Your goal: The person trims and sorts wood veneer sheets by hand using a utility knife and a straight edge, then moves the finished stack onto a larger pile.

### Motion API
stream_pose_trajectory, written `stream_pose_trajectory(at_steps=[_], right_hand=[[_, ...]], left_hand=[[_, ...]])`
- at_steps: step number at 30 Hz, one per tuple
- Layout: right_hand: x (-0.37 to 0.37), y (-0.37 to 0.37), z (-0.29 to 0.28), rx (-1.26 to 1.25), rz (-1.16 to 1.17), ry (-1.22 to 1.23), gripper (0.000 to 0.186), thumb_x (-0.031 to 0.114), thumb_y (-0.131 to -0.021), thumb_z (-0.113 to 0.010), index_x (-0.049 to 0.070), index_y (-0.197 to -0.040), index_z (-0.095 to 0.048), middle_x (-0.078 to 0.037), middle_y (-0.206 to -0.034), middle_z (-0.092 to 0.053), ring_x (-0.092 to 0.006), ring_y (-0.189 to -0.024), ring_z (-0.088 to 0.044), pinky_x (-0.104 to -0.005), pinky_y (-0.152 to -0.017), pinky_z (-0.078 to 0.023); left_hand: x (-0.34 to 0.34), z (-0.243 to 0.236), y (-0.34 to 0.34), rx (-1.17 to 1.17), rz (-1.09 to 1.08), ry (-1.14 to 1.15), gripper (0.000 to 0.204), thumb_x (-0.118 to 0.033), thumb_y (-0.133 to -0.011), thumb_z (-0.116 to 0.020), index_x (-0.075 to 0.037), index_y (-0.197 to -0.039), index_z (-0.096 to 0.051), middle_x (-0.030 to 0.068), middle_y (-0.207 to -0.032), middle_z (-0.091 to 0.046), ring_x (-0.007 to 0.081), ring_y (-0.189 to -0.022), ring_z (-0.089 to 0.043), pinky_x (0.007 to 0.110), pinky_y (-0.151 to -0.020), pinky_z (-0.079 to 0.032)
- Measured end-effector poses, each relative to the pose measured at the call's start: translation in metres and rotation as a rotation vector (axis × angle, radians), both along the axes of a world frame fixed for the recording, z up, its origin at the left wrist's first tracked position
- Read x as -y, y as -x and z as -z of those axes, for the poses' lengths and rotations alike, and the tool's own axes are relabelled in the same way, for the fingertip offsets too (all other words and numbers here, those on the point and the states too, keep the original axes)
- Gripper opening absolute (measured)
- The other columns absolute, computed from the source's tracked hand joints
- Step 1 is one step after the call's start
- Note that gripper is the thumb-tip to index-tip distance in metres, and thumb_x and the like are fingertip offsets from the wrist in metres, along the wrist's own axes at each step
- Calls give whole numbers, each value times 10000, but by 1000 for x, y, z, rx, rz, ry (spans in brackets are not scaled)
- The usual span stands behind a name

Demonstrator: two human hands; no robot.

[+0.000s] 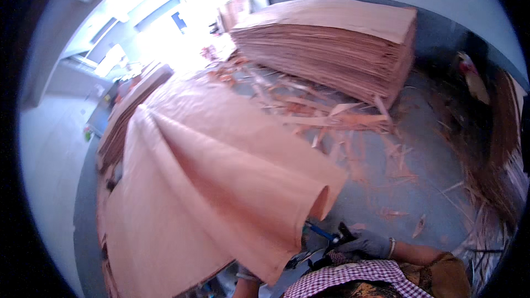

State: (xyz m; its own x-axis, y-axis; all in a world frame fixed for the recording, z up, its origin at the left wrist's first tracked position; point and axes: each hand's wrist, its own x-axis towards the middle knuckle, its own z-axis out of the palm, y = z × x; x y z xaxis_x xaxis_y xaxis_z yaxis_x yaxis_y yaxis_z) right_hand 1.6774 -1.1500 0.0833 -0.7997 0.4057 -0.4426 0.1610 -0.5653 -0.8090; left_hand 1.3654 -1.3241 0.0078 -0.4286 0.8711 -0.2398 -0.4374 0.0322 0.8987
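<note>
A large, thin pinkish-tan wood veneer sheet [248, 187] spreads before me, raised in long folds, its right corner curled. My left hand [247, 273], in a grey glove, is at the sheet's near edge; its fingers are hidden behind the veneer. To the right of that edge, my grey-gloved right hand [364, 244] is closed round a blue-and-black tool [331, 236], whose exact kind I cannot make out. The tool's blue part points toward the curled corner. A checked cloth [353, 277] covers my front.
A tall stack of veneer sheets [326, 49] stands at the far right, with torn veneer strips [309, 107] scattered on the grey floor [381, 171] before it. Another stack [132, 107] lies under the sheet's far left. Dark bundled scraps [497, 176] line the right wall.
</note>
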Motion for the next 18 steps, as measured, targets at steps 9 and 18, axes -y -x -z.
stream_pose_trajectory(at_steps=[9,18], right_hand=[[-211,-73,-22,18,163,248,279,167,-843,-605,-45,-1024,-592,-18,-681,-553,-80,-550,-482,-204,-483,-370],[-457,-172,-71,55,319,-1,311,256,-876,-559,-27,-996,-602,-12,-639,-519,-84,-521,-460,-217,-471,-366]], left_hand=[[-255,-11,-61,-154,323,55,337,-210,-908,-439,-50,-1204,-451,95,-1363,-378,256,-1192,-427,381,-1000,-356],[-512,-29,-183,-334,875,17,273,-153,-879,-486,-27,-1101,-581,106,-1329,-433,283,-1153,-480,395,-986,-375]])
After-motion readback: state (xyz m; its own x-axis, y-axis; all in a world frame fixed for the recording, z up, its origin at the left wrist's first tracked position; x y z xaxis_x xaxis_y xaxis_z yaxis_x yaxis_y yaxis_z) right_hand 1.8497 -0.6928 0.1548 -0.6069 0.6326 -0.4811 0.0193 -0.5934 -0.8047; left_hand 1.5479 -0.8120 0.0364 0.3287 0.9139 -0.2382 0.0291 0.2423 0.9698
